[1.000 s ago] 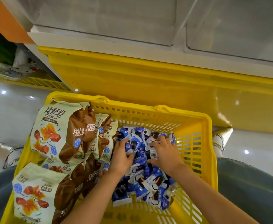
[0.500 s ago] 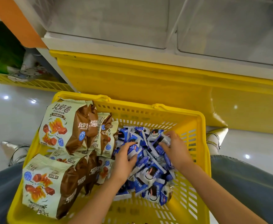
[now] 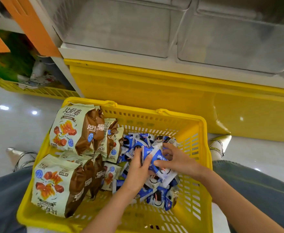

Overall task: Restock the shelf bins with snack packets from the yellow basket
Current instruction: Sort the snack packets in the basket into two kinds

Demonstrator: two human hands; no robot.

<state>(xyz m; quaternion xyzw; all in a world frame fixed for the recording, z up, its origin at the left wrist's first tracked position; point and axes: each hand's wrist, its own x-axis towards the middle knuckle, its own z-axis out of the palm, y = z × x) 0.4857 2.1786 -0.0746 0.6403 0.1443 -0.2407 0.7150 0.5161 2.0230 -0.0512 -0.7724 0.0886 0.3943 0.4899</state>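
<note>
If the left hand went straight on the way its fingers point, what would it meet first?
Most likely the blue packets heaped just past the left hand, then the far wall of the basket; depth is unclear.

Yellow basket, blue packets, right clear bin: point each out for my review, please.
yellow basket (image 3: 134, 108), head view, on its far rim.
blue packets (image 3: 155, 196), head view, on a near packet of the pile.
right clear bin (image 3: 238, 39), head view, on its front wall.
</note>
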